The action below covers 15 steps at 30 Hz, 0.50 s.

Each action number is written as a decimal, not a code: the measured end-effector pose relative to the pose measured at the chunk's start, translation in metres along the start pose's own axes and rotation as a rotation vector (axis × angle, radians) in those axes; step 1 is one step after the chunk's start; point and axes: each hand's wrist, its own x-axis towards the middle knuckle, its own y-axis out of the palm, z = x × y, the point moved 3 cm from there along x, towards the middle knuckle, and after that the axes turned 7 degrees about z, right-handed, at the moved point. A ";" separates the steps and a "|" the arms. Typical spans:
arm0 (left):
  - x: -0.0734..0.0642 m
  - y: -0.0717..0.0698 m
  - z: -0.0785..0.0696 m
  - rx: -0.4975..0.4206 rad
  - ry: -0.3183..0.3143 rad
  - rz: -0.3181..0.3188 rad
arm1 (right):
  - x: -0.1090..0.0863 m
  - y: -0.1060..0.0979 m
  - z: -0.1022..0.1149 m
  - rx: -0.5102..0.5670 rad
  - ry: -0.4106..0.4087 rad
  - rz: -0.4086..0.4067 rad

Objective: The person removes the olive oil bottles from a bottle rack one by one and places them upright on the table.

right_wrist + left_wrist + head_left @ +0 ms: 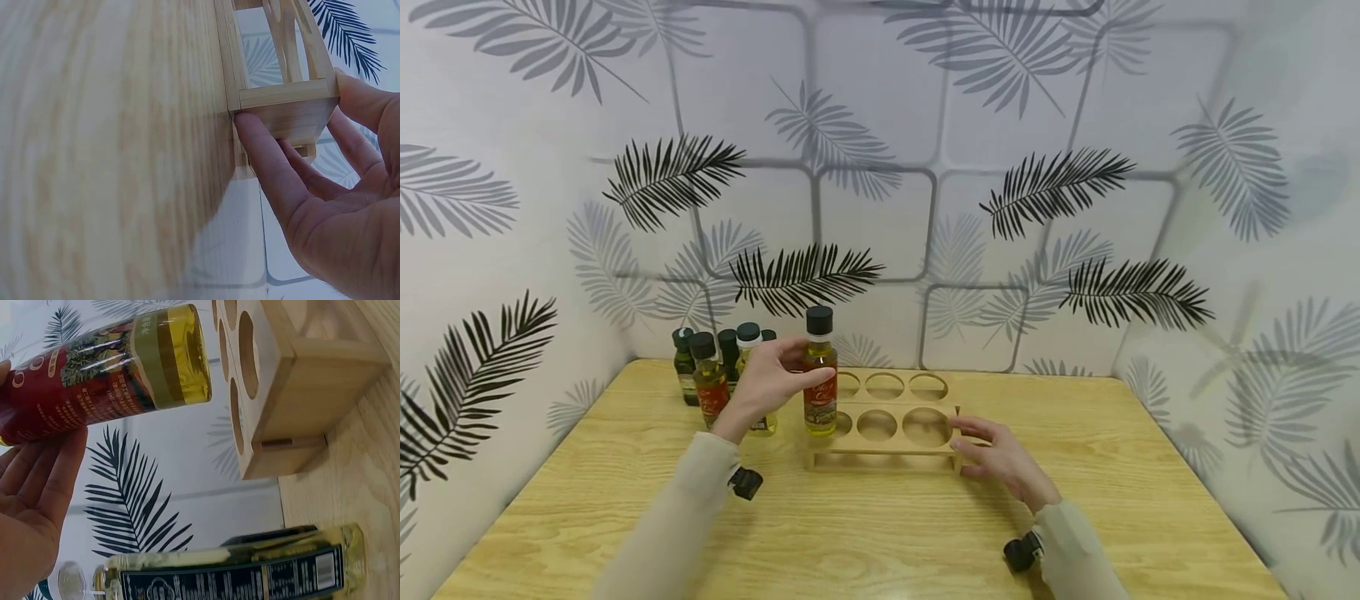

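My left hand (772,381) grips an olive oil bottle (820,400) with a red label and black cap. The bottle is upright, in front of the left end of a wooden two-tier bottle rack (887,452). In the left wrist view, the bottle's base (190,356) hangs above and apart from the rack, whose round holes (247,356) show. My right hand (1000,458) touches the rack's right end. The right wrist view shows its spread, fairly straight fingers (275,162) against the end panel (287,115), with one digit at the top edge.
Several other oil bottles stand at the table's back left, among them a red-labelled one (711,392) and a dark green one (685,371). A bottle with a dark label (231,575) is beside the rack. Leaf-patterned walls (880,225) enclose the wooden table (880,542).
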 end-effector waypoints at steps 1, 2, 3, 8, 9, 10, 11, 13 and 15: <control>-0.002 -0.002 0.002 0.015 0.004 0.000 | 0.000 0.000 0.000 0.000 0.002 -0.001; -0.004 -0.004 0.003 0.036 0.007 -0.005 | 0.000 0.001 0.000 -0.001 0.003 -0.001; -0.006 -0.006 0.005 0.055 0.015 -0.007 | -0.001 0.001 0.000 -0.001 0.003 -0.001; -0.015 -0.015 0.011 0.135 0.054 -0.045 | 0.000 0.001 0.001 0.002 0.003 -0.002; -0.016 -0.017 0.013 0.143 0.059 -0.052 | 0.001 0.000 0.001 0.002 0.003 -0.003; -0.018 -0.019 0.014 0.144 0.059 -0.059 | 0.000 0.000 0.001 0.001 0.001 -0.004; -0.019 -0.021 0.015 0.144 0.057 -0.065 | 0.001 0.000 0.000 0.003 0.003 -0.004; -0.022 -0.025 0.019 0.140 0.048 -0.071 | 0.001 0.000 0.000 0.002 0.002 -0.002; -0.025 -0.030 0.024 0.129 0.038 -0.062 | 0.000 0.000 0.000 0.001 0.000 0.001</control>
